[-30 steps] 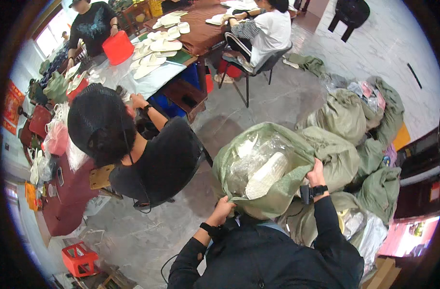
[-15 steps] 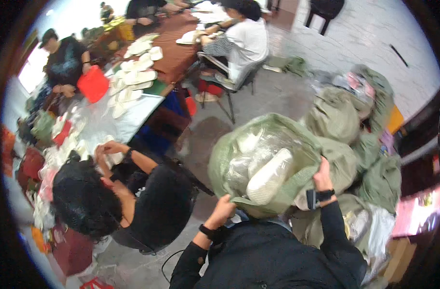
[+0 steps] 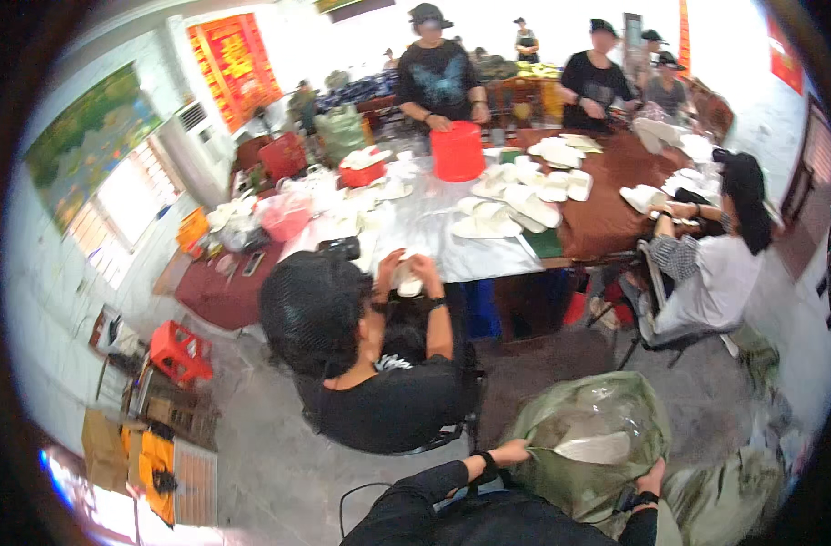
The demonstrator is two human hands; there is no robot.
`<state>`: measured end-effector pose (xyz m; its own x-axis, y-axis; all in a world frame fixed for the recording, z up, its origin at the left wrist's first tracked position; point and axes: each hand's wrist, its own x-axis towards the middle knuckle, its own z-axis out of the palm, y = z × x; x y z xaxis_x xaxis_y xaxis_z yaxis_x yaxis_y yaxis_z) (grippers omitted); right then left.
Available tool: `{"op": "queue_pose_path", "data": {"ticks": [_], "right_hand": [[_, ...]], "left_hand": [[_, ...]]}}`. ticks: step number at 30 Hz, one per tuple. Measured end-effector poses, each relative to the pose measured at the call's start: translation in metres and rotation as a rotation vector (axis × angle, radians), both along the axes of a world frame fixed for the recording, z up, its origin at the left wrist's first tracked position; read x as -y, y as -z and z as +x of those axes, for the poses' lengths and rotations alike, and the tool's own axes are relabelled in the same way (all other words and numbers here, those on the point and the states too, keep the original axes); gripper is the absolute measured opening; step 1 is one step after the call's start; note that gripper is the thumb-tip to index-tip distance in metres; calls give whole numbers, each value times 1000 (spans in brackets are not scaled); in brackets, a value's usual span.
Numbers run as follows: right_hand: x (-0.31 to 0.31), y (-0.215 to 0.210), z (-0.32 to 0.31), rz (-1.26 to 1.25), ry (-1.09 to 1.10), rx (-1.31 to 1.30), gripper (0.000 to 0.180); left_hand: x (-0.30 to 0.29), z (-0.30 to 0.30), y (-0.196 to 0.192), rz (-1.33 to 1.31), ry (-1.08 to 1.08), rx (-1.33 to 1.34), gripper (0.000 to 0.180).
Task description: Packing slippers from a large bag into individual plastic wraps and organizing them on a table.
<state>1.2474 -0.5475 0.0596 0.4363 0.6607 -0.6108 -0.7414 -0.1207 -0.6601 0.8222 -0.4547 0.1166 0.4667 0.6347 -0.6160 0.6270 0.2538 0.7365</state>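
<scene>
A large green woven sack (image 3: 570, 480) gapes in front of me at the lower right. My left hand (image 3: 510, 453) is closed on the left side of its rim. My right hand (image 3: 652, 478) grips the rim at the near right, its fingers partly hidden by the fabric. Within the sack lie clear plastic wrapping and a pale slipper (image 3: 594, 448), sole side showing; what lies deeper is hidden.
Just left of me sits a person in black (image 3: 379, 405), working on a white slipper. Ahead, a long table (image 3: 488, 258) bears many white slippers. Another seated person (image 3: 706, 273) is at the right. More green sacks (image 3: 725, 491) lie beside mine. A red stool (image 3: 181, 353) stands left.
My view has swung left and up, so the sack and my hands appear lower and farther right. A standing person now holds the red bucket at the table's far side. Both hands keep hold of the sack.
</scene>
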Motion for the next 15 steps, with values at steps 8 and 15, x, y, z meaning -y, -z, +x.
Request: {"op": "queue_pose_path", "data": {"ticks": [8, 15], "right_hand": [[-7, -101, -22, -257, -532, 1338, 59], [-28, 28, 101, 277, -1619, 1416, 51]], "left_hand": [[-30, 41, -7, 706, 433, -174, 39], [-17, 28, 5, 750, 251, -366, 27]]}}
